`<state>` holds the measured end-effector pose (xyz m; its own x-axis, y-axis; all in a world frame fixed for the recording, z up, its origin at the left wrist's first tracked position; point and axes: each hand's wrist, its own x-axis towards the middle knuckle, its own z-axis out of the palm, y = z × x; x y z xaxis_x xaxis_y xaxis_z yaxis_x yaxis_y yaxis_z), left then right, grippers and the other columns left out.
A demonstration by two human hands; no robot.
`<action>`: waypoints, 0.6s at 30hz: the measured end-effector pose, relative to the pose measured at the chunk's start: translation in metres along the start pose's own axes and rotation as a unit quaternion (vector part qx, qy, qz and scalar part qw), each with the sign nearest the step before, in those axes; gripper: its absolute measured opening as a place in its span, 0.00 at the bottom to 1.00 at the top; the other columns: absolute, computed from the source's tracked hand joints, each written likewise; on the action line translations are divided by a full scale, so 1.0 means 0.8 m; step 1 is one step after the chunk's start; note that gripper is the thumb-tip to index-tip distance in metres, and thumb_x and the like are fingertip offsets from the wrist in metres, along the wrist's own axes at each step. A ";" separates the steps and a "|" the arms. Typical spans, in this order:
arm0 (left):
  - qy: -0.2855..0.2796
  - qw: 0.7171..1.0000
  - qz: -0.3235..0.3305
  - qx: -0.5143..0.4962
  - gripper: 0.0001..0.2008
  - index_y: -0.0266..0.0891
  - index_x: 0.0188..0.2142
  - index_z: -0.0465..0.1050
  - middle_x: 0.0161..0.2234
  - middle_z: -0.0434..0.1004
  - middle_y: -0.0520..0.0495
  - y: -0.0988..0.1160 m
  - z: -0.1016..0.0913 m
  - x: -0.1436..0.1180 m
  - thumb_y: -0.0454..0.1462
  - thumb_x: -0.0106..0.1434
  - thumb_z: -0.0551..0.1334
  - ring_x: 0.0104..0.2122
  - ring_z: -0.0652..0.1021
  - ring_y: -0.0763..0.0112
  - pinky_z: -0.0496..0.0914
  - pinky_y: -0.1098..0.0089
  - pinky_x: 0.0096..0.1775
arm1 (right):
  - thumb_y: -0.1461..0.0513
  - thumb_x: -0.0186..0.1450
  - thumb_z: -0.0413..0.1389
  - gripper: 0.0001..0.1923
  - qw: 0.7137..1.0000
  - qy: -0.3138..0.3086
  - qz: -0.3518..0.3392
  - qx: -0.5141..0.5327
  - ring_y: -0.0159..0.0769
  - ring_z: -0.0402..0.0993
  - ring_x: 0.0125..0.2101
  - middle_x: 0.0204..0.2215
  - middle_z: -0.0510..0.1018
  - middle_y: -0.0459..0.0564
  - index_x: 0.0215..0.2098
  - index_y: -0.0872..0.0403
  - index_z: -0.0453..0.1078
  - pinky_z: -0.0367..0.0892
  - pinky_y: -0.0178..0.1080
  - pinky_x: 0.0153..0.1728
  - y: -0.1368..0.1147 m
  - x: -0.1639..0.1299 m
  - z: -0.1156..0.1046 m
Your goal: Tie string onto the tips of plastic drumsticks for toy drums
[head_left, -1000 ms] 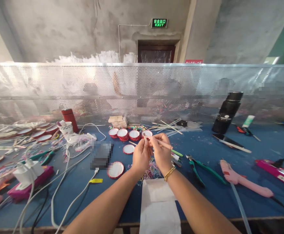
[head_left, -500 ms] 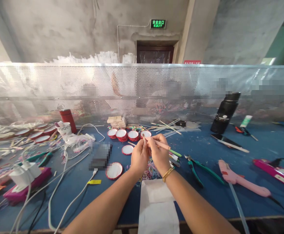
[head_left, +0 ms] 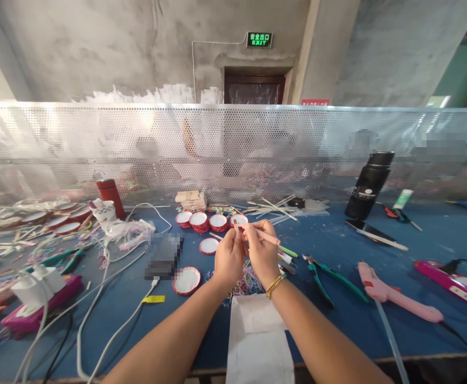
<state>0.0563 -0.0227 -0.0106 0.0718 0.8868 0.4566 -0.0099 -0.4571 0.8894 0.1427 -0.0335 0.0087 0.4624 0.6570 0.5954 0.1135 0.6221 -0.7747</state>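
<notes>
In the middle of the view my two hands meet above the table. My left hand (head_left: 229, 258) is closed, pinching a small flat wooden stick (head_left: 236, 226) whose end sticks up past the fingertips. A pale pink pen (head_left: 270, 238) rests in my closed right hand (head_left: 262, 256), its far end pointing right; its tip, by the stick, is hidden behind the fingers. Beneath the hands lies a tangle of coloured threads (head_left: 246, 281). White paper (head_left: 259, 344) lies between my forearms. Left of my hands are round red-rimmed lids with white insides (head_left: 187, 280).
Teal-handled pliers (head_left: 333, 277) and a pink glue gun (head_left: 397, 300) lie to the right, near a black bottle (head_left: 368, 186). On the left are a phone (head_left: 164, 257), white cables and a magenta power strip (head_left: 43, 306). A perforated metal panel (head_left: 201, 138) stands behind.
My hands keep the stick and pen in nearly the same place. The whole view has shifted very slightly.
</notes>
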 end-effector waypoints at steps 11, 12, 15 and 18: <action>0.003 1.000 -0.001 0.010 0.21 0.40 0.31 0.68 0.25 0.69 0.53 -0.007 -0.001 0.002 0.54 0.70 0.56 0.25 0.66 0.73 0.57 0.72 0.28 | 0.51 0.65 0.61 0.15 0.999 -0.027 0.009 0.014 0.35 0.73 0.27 0.25 0.74 0.44 0.29 0.51 0.66 0.69 0.38 0.31 -0.001 -0.002 -0.001; 0.005 1.000 0.000 0.012 0.21 0.40 0.31 0.68 0.25 0.69 0.53 -0.007 -0.001 0.002 0.54 0.70 0.56 0.26 0.66 0.73 0.58 0.72 0.28 | 0.51 0.65 0.61 0.15 0.999 -0.028 0.008 0.012 0.35 0.73 0.27 0.25 0.74 0.44 0.29 0.51 0.66 0.69 0.38 0.31 -0.001 -0.002 -0.001; 0.014 1.000 -0.007 0.010 0.21 0.40 0.31 0.67 0.25 0.69 0.53 -0.006 -0.001 0.002 0.55 0.69 0.57 0.26 0.66 0.72 0.58 0.72 0.28 | 0.51 0.64 0.61 0.15 1.000 -0.022 0.008 0.007 0.35 0.73 0.27 0.25 0.74 0.43 0.29 0.51 0.66 0.69 0.37 0.29 0.001 -0.001 -0.001; 0.013 1.000 -0.009 0.007 0.22 0.40 0.32 0.67 0.25 0.68 0.53 -0.003 0.000 0.002 0.55 0.70 0.55 0.25 0.66 0.73 0.58 0.72 0.28 | 0.51 0.64 0.61 0.14 1.000 -0.007 0.015 0.009 0.35 0.74 0.26 0.24 0.75 0.43 0.30 0.50 0.65 0.69 0.37 0.29 0.000 -0.001 -0.001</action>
<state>0.0566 -0.0205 -0.0121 0.0461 0.8965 0.4407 0.0059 -0.4414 0.8973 0.1430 -0.0340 0.0079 0.4536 0.6815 0.5743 0.0831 0.6093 -0.7886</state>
